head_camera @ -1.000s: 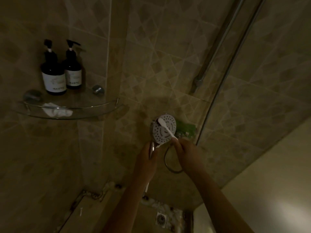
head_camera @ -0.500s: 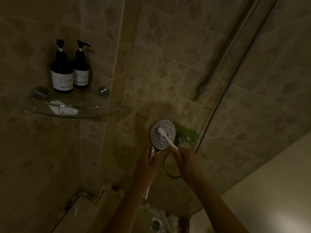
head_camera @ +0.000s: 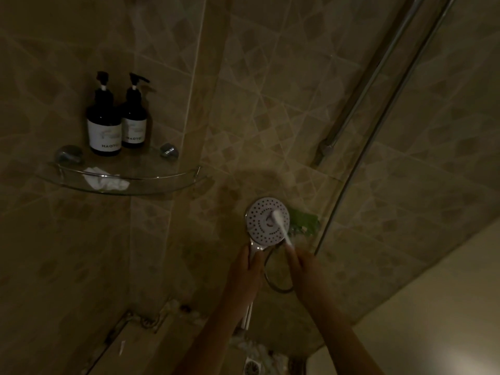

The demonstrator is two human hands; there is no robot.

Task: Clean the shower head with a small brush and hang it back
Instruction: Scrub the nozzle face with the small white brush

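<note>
Before the tiled wall [head_camera: 270, 104], your left hand [head_camera: 244, 272] grips the chrome handle of the round white shower head [head_camera: 261, 220]; your right hand [head_camera: 304, 269] pinches a small white brush [head_camera: 281, 226] laid on its face. Two dark pump bottles [head_camera: 104, 123] read "HAOT", rest unclear.

White matt plastic on head [head_camera: 259, 220] face and brush [head_camera: 283, 231]; glossy chrome on hose [head_camera: 278, 290], rail [head_camera: 362, 87]; clear glass shelf [head_camera: 130, 192]; matt tiles [head_camera: 270, 104].

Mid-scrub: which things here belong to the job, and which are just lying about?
Job: shower head, small brush on its face, left hand gripping the handle, right hand holding the brush.
Lying about: pump bottles, white cloth, glass shelf, green object.
</note>
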